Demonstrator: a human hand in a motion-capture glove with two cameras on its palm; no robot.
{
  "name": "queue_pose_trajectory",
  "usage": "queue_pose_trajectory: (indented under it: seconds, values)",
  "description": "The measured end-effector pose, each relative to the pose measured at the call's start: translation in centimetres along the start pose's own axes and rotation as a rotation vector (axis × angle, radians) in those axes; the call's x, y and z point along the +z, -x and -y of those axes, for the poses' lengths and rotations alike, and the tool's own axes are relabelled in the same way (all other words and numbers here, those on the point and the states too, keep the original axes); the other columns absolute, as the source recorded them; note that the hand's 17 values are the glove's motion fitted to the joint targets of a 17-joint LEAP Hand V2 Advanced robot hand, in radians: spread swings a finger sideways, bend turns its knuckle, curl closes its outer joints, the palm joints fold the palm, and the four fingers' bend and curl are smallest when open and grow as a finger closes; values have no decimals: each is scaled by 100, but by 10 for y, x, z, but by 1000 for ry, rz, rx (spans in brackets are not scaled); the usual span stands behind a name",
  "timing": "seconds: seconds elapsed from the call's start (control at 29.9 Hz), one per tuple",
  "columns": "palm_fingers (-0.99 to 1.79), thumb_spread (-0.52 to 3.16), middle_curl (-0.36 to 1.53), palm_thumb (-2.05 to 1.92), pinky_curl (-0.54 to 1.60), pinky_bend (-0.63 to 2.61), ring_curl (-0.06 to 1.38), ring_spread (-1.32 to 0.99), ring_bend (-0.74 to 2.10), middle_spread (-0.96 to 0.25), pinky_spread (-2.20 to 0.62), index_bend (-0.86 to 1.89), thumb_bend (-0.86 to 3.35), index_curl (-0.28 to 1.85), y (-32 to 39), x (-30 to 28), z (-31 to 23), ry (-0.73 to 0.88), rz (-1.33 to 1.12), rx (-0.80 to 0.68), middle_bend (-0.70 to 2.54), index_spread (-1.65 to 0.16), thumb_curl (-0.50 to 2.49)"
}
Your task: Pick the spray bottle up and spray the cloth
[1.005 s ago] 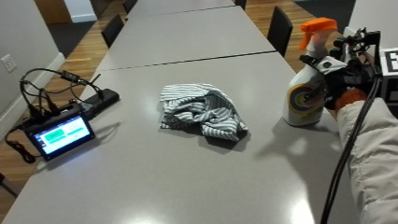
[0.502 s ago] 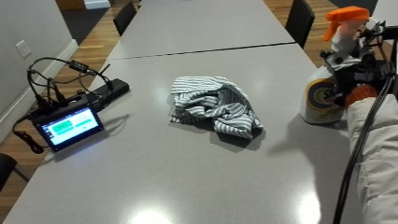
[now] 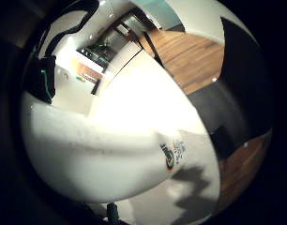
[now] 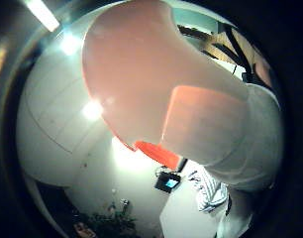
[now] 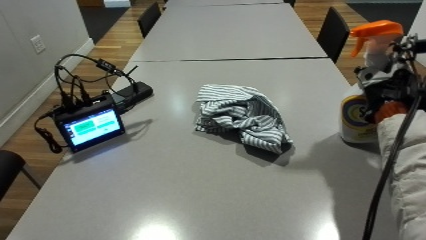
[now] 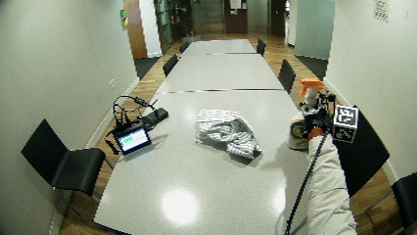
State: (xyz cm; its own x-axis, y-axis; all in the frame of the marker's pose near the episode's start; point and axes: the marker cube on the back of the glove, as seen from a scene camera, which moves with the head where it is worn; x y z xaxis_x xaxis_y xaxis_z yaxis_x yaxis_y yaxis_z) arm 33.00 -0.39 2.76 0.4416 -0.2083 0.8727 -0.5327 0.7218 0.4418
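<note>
Nothing among the things has moved since the earlier frame as far as we can tell; the whole outside picture has shifted, so that's the camera, and the spray bottle (image 5: 361, 112) stands on the grey table (image 5: 200, 190) near its right edge as before. Our gloved right hand (image 5: 388, 95) is still against the bottle's neck, below the orange trigger head (image 5: 377, 31); we can't tell whether the fingers are wrapped around it. Bottle is white with a round colour logo (image 3: 169, 157); its body is opaque, so we can't see what's in it. Both palm views are filled by the bottle, white body in one, orange head (image 4: 156, 84) in the other. Striped cloth (image 5: 243, 121) lies crumpled mid-table, well apart from the bottle. Small lit screen (image 5: 90, 127) with cables sits near the table's left edge.
</note>
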Motion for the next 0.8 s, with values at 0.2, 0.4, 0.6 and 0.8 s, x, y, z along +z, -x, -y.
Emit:
queue_pose_trajectory:
  seconds: [0.2,0.4,0.6,0.8]
  values:
    - [109,49,51,124,46,35,47,-16,47,-11,-19,18,-1,54,43,10,13,60,-227,-35,37,-26,63]
    - [109,47,52,124,48,34,49,-16,46,-11,-18,17,-1,54,110,38,25,130,-666,-241,37,-26,65]
    - [110,45,53,124,49,34,50,-16,45,-11,-18,17,-1,55,144,62,20,134,-1054,-408,36,-26,66]
    - [113,42,54,120,50,34,51,-17,44,-11,-20,17,-3,55,170,84,16,146,-1181,-479,36,-26,67]
